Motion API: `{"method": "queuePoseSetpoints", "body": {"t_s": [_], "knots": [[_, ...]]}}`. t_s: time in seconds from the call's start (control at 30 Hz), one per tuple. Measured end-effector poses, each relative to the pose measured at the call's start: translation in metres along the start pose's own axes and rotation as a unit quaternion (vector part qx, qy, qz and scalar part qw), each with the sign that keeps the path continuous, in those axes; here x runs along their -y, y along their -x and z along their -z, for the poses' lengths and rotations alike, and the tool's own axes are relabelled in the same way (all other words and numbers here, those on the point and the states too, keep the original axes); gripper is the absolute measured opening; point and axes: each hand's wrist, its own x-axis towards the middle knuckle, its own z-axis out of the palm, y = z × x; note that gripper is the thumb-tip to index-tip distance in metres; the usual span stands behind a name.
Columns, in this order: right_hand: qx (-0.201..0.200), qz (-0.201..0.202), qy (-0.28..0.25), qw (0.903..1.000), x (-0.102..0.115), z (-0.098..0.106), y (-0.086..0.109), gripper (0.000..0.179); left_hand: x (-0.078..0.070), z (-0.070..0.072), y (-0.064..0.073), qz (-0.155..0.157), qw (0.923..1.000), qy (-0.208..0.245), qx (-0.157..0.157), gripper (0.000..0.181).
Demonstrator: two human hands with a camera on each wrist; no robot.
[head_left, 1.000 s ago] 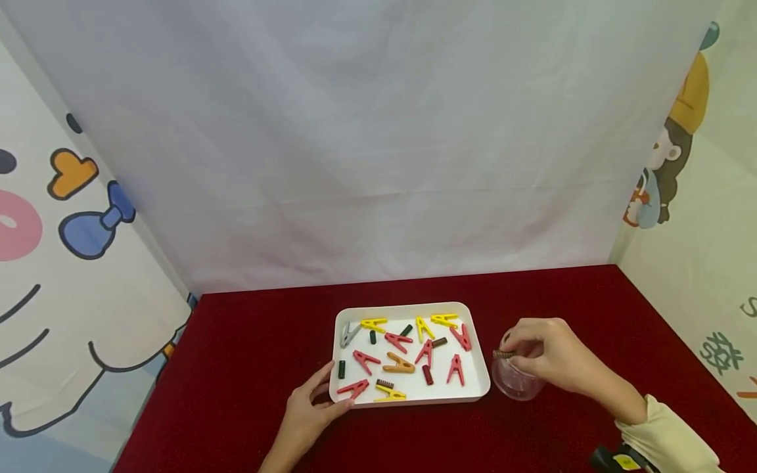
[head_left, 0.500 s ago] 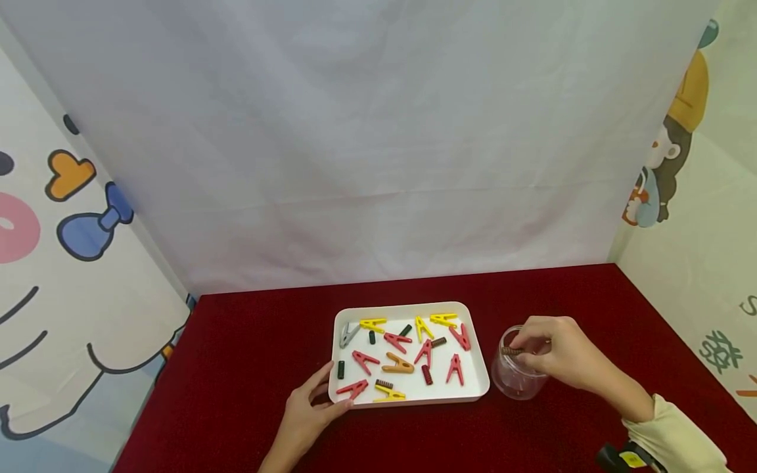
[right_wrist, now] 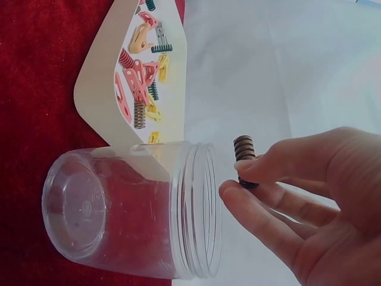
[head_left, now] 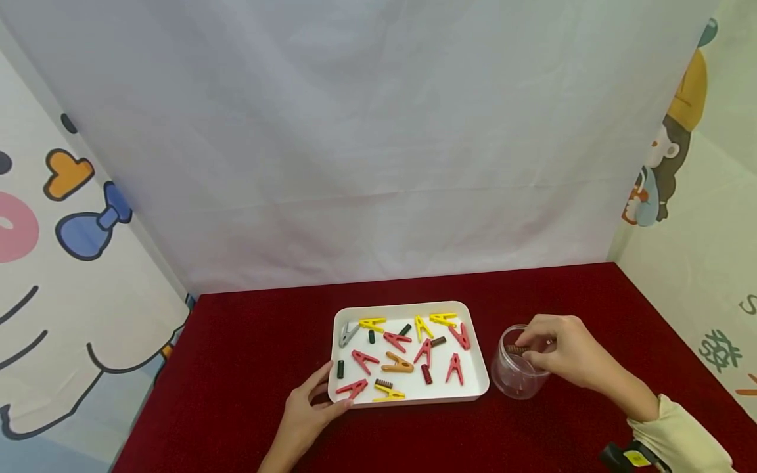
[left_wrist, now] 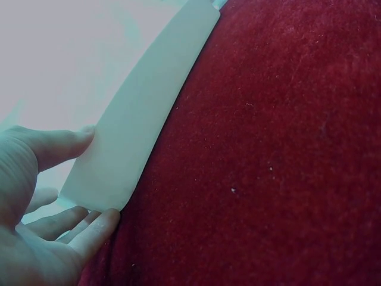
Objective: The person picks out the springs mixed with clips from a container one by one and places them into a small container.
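My right hand pinches a brown coil spring between thumb and fingers. The spring is right at the mouth of a clear plastic jar, which stands open to the right of the tray. My left hand holds the front left corner of the white tray, thumb along the front wall and fingers on the left side. In the tray lie red clips, yellow clips, an orange clip and a grey clip. Green springs, a dark red spring and brown springs lie among them.
Dark red cloth covers the table. A pale curtain hangs behind its far edge, and printed panels with cartoon figures stand at the left and right. A black strap with a yellow label sits by the right sleeve.
My right hand has moved slightly to the right, bringing the spring from the jar's left rim to over its opening. The left hand and the tray have stayed in place.
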Motion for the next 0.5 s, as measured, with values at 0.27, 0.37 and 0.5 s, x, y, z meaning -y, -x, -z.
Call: {"method": "queuePoseSetpoints", "body": {"t_s": [0.27,0.37,0.5], "knots": [[-0.005,0.009,0.004,0.9999,-0.0038,-0.0006,0.0006,0.029,-0.0001,0.0002,0.0005,-0.002,1.0,0.004,0.0,0.079],[-0.01,0.013,0.007,0.9998,-0.0049,-0.0009,0.0012,0.03,-0.0001,0.0003,0.0003,-0.004,1.0,0.006,0.002,0.079],[-0.017,0.02,0.01,0.9996,-0.0051,-0.001,0.0015,0.031,-0.0002,0.0003,0.0001,-0.003,1.0,0.006,0.003,0.079]]}}
